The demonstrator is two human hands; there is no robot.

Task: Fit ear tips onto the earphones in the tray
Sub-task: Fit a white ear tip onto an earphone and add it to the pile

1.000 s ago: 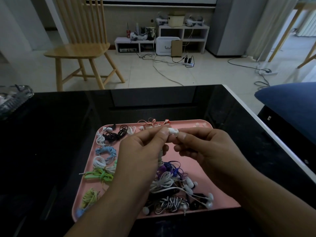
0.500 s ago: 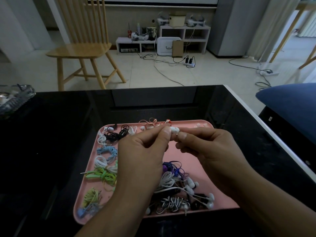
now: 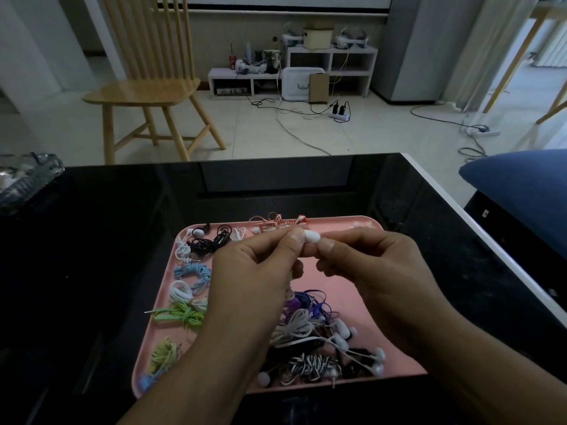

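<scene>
A pink tray (image 3: 346, 279) lies on the black table, holding several coiled earphones in black, blue, white, green, yellow and purple. Above its far half, my left hand (image 3: 257, 271) and my right hand (image 3: 374, 265) meet fingertip to fingertip. Both pinch a small white earbud (image 3: 311, 236) between thumb and forefinger. Its cord hangs down from my left hand (image 3: 290, 286) towards a tangle of white and striped earphones (image 3: 310, 342) at the tray's near side. I cannot make out an ear tip apart from the bud. A few pale small pieces (image 3: 357, 224) lie in the tray's far right corner.
The glossy black table (image 3: 107, 240) ends in a white edge (image 3: 491, 246) on the right. A glass dish (image 3: 21, 179) sits at the far left. Beyond the table stand a wooden chair (image 3: 147, 87) and a blue cushion (image 3: 527, 185).
Both hands stay joined on the white earbud over the tray, with only small finger shifts. The view has drifted slightly.
</scene>
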